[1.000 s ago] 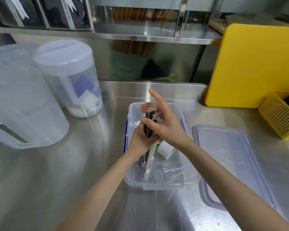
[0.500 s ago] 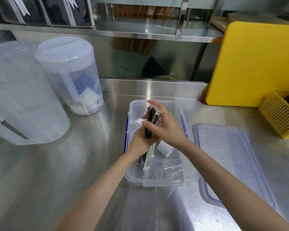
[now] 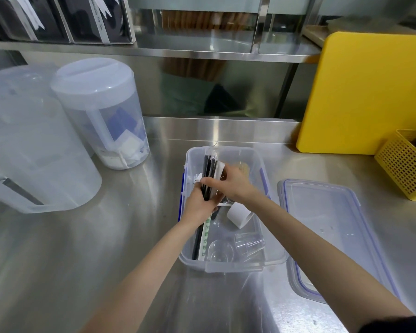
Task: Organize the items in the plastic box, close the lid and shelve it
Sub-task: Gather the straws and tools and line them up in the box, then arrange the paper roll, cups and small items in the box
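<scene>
A clear plastic box (image 3: 273, 257) with blue side clips stands open on the steel counter. Over its left half both hands hold a bundle of black straws in clear wrappers (image 3: 209, 168). My left hand (image 3: 199, 203) grips the bundle from below. My right hand (image 3: 231, 182) curls round it from the right, thumb across the front. Inside the box lie a white roll of tape (image 3: 239, 216), small clear cups (image 3: 249, 243), a green-printed paper sleeve (image 3: 205, 239) and a tan item at the far end (image 3: 243, 167). The box's lid (image 3: 329, 227) lies flat to the right.
Two translucent lidded jugs (image 3: 99, 111) (image 3: 27, 145) stand at the left. A yellow cutting board (image 3: 370, 92) leans at the back right, with a yellow mesh basket (image 3: 405, 164) beside it. A steel shelf (image 3: 178, 50) runs above the counter's back.
My right hand's fingers have closed round the straw bundle, and both hands have lowered it toward the box's left side.
</scene>
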